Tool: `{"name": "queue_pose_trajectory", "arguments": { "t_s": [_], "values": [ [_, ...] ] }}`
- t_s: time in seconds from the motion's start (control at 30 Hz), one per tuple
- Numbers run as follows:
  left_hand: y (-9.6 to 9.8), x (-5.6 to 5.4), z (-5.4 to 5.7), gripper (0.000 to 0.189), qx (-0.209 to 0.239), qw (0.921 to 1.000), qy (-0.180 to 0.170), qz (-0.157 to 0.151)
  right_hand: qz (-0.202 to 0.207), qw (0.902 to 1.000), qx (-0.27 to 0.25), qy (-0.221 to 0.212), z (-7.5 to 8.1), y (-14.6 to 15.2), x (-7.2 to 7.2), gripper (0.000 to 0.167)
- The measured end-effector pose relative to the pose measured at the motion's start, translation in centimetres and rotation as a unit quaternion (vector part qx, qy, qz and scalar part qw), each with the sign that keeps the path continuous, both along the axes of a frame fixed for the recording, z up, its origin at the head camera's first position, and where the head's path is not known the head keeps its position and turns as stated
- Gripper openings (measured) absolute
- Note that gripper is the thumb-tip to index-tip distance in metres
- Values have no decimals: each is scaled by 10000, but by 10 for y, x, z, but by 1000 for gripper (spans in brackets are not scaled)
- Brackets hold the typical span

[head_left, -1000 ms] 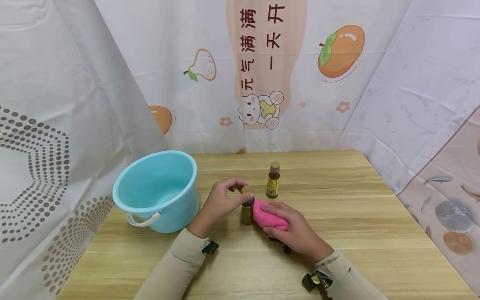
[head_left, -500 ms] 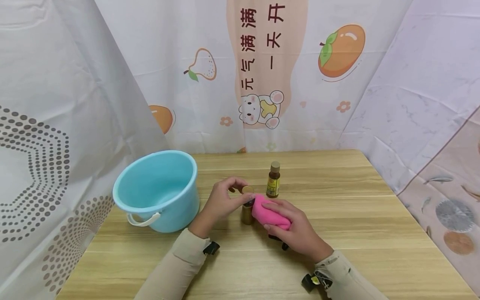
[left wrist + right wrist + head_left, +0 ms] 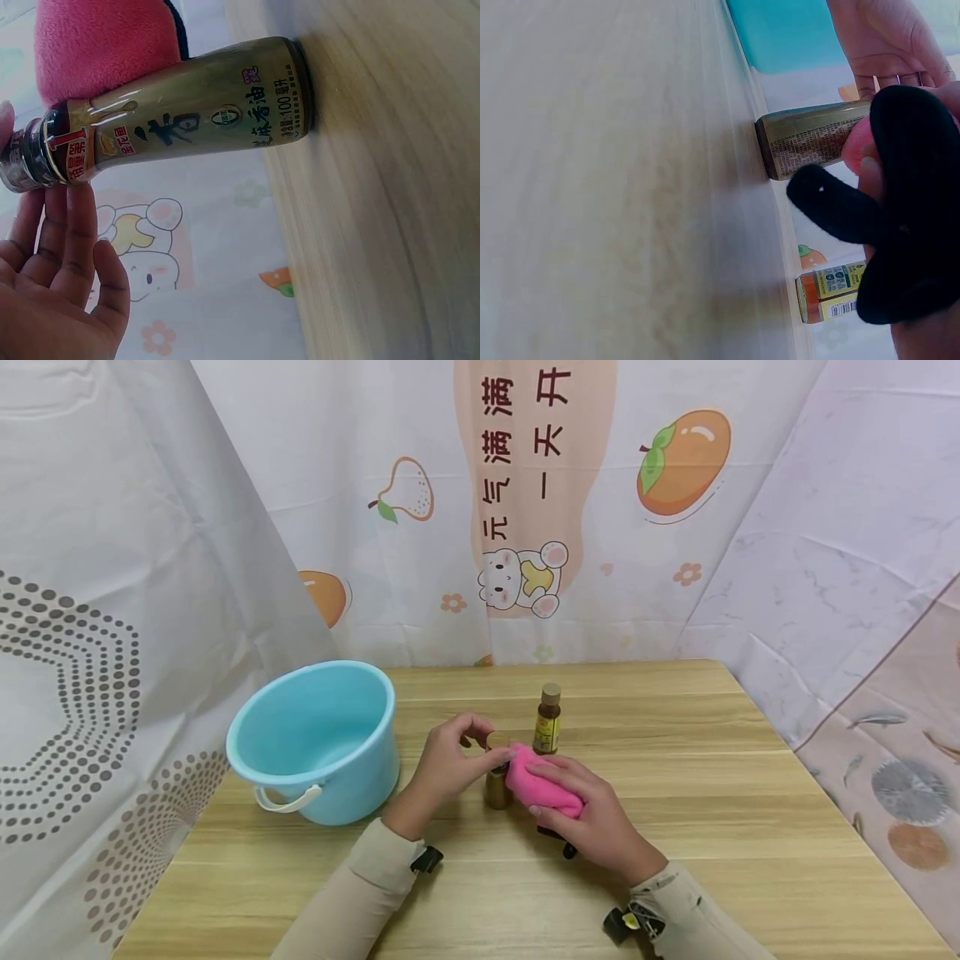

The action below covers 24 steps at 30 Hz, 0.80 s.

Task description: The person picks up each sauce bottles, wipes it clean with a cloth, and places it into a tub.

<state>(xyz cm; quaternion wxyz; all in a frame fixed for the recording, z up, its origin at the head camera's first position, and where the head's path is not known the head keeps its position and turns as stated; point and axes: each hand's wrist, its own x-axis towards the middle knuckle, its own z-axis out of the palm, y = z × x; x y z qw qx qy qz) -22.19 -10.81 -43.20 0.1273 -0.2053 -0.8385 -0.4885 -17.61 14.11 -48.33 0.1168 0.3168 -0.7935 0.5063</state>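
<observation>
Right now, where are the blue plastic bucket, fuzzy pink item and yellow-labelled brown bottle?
Blue plastic bucket (image 3: 352,785), head view: outer wall.
Fuzzy pink item (image 3: 109,49), left wrist view: side.
Yellow-labelled brown bottle (image 3: 547,728), head view: label.

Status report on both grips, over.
Left grip holding sesame oil bottle by top, upright. Right grip holding pink plush against it. Yellow-labelled bottle standing behind.
</observation>
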Motion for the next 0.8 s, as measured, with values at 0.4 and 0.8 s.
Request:
{"name": "queue_pose_trajectory", "arguments": {
  "t_s": [0.4, 0.8],
  "values": [
    [1, 1, -2, 35, 46, 10000, 34, 59, -49, 9994, 312, -156, -3, 0, -2, 52],
    [1, -1, -2, 35, 38, 10000, -40, -28, -62, 9969, 637, -468, -7, 4, -5, 48]
  ]
}}
